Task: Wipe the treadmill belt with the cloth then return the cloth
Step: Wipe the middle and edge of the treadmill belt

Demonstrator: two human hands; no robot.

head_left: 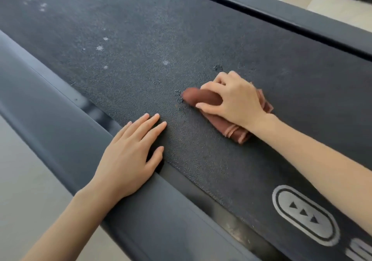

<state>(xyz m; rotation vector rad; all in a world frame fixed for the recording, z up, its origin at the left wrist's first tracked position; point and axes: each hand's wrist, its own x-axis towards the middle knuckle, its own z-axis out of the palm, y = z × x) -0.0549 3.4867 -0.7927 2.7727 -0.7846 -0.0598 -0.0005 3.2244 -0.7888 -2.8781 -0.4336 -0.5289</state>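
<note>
The black textured treadmill belt (141,29) runs diagonally across the view, with pale dusty spots at its upper left. My right hand (233,97) grips a folded reddish-brown cloth (203,97) and holds it down on the middle of the belt, fingers curled round its front fold. My left hand (130,156) lies flat with straight fingers on the belt's near edge, its heel over the side rail.
A dark grey side rail (50,107) borders the belt on the near left, and a black rail (302,21) on the far right. A grey oval logo with three arrows (304,213) is printed on the belt at lower right. Pale floor lies beyond both rails.
</note>
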